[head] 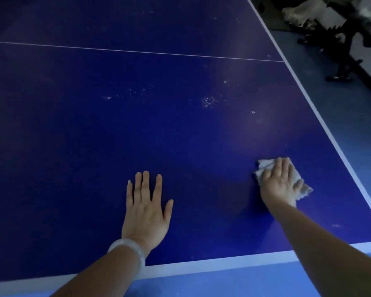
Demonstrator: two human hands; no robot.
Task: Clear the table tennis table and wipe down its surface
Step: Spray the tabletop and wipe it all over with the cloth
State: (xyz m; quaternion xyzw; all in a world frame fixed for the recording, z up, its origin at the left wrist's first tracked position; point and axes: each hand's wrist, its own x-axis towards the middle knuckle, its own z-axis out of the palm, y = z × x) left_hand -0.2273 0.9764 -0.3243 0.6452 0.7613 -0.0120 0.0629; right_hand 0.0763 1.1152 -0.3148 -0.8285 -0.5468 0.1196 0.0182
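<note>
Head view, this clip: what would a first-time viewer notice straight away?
Two bare hands on the dark blue table tennis table: the left hand rests flat near the close edge, with a pale bangle on its wrist, while the right hand presses a whitish cloth by the right sideline. Further out, pale speckled marks dot the surface.

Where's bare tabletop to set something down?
Bare blue table tennis table left of the flat left hand, and between it and the right hand pressing the white cloth. White specks lie beyond.
</note>
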